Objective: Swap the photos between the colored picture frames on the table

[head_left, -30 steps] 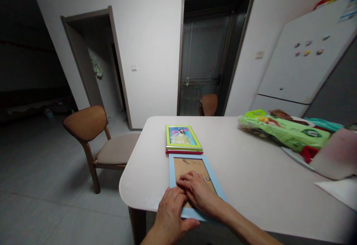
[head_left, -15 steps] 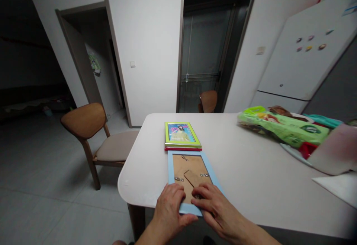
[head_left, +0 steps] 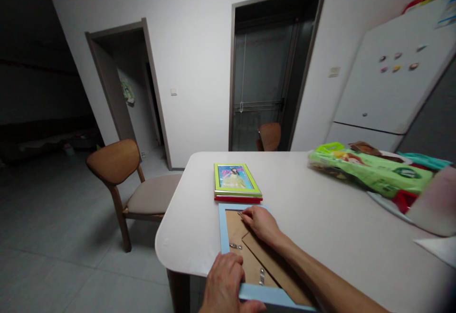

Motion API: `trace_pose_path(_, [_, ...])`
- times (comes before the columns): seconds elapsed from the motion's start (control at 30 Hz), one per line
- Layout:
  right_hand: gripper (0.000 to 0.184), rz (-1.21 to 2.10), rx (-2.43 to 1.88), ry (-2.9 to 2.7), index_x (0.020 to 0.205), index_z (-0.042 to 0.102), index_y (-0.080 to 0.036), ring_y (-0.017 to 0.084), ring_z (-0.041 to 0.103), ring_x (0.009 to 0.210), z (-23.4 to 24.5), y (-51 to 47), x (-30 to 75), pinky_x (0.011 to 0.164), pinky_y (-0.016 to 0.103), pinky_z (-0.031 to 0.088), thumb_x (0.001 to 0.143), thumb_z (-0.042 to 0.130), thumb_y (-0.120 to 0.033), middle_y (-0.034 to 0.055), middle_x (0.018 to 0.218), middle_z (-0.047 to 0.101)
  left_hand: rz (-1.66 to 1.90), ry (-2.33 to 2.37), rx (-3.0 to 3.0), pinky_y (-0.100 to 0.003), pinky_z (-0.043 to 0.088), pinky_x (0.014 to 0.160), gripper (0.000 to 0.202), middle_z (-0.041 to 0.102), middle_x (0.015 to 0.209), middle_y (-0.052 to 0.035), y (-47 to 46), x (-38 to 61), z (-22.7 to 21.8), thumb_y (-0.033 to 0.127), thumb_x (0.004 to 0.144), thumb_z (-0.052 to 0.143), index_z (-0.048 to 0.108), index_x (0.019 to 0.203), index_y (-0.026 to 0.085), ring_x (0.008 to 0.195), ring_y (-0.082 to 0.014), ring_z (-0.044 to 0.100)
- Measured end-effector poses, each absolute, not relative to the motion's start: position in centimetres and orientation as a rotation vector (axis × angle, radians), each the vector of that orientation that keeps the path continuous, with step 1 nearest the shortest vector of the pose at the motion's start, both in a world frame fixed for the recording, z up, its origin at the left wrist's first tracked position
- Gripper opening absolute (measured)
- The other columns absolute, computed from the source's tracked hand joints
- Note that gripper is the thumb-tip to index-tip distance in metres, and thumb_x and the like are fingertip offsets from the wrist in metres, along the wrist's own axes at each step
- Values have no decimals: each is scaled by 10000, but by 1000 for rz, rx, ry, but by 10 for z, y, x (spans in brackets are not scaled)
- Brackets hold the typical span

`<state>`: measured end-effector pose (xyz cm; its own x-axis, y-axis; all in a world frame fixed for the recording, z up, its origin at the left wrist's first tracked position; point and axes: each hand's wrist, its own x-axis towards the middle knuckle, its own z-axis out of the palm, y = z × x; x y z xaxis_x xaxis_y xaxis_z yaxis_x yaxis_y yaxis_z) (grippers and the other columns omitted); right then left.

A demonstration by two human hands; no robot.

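A light blue picture frame (head_left: 223, 225) lies face down on the white table (head_left: 320, 218), its brown backing board (head_left: 249, 256) showing small metal clips. My left hand (head_left: 223, 282) rests on the frame's near left corner, fingers curled over the edge. My right hand (head_left: 261, 222) reaches across the backing to the far edge, fingertips pinched at a small metal clip there. Just beyond lies a green-framed picture (head_left: 235, 180) stacked on a red frame (head_left: 238, 199).
A wooden chair (head_left: 131, 184) stands at the table's left. Green plastic packages (head_left: 370, 173) and other items lie at the right end. A white fridge (head_left: 388, 94) stands behind them. Two dark doorways open in the far wall; another chair (head_left: 269, 136) is by the middle one.
My right hand has moved from the frame's near edge up to its far edge. My left hand has stayed at the near left corner. The view has shifted slightly downward.
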<state>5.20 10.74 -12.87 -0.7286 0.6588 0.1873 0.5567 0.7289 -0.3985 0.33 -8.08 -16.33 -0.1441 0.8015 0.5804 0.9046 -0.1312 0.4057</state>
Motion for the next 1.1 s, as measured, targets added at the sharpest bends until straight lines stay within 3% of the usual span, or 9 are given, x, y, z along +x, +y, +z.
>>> trace_pose_path(0.13, [218, 427, -1113, -2557, 674, 614, -193, 167, 558, 659, -140, 115, 38, 504, 230, 310, 711, 450, -331, 56, 712, 642, -1115, -2055, -1971, -426, 434, 750, 426, 586, 918, -95, -81, 5, -164, 528, 499, 662, 516, 690, 176, 826, -249, 539])
trace_pose_path(0.3, [176, 409, -1208, -2499, 658, 592, -182, 173, 554, 665, -145, 121, 33, 506, 235, 297, 677, 484, -319, 71, 712, 636, -1080, -2157, -1973, -431, 439, 752, 410, 585, 931, -100, -82, 3, -160, 422, 443, 732, 514, 678, 165, 848, -261, 535])
trace_pose_path(0.53, [236, 519, -1075, -2456, 613, 579, -170, 150, 554, 617, -134, 115, 38, 530, 228, 336, 705, 433, -331, 66, 665, 638, -981, -2101, -2000, -558, 301, 883, 491, 583, 1006, -125, -69, 12, -169, 546, 491, 648, 537, 790, 172, 951, -303, 518])
trace_pose_path(0.63, [269, 584, -961, -2457, 651, 592, -176, 133, 558, 632, -125, 112, 56, 577, 215, 368, 728, 389, -337, 38, 686, 643, -808, -2165, -2184, -553, 283, 903, 494, 472, 1169, -186, -54, 26, -170, 409, 533, 673, 534, 922, 138, 1087, -344, 404])
trace_pose_path(0.73, [284, 709, -926, -2389, 703, 604, -174, 144, 566, 653, -117, 115, 88, 610, 227, 394, 721, 386, -354, 27, 695, 645, -744, -2286, -2316, -502, 277, 935, 441, 394, 1235, -191, -46, 32, -164, 208, 581, 641, 517, 993, 109, 1150, -326, 327])
trace_pose_path(0.9, [359, 1246, -1071, -1795, 871, 578, -159, 175, 581, 698, -119, 116, 137, 614, 268, 440, 659, 476, -431, 56, 808, 645, -1256, -2223, -2229, -485, 274, 939, 424, 386, 1242, -192, -55, 29, -136, 145, 536, 606, 527, 951, 110, 1143, -338, 329])
trace_pose_path(1.03, [453, 1782, -976, -1467, 993, 531, -162, 175, 599, 678, -131, 75, 130, 606, 283, 461, 657, 496, -464, 63, 803, 651, -2093, -2008, -1772, -391, 356, 882, 200, 503, 1119, -136, -56, 42, -105, 194, 666, 510, 508, 864, 166, 1065, -263, 433])
trace_pose_path(1.1, [541, 2002, -894, -1318, 1130, 421, -181, 173, 605, 715, -134, 52, 118, 637, 296, 469, 674, 495, -462, 59, 869, 643, -2469, -1930, -1569, -346, 408, 812, 197, 560, 999, -121, -53, 49, -92, 271, 732, 474, 476, 896, 162, 957, -231, 510])
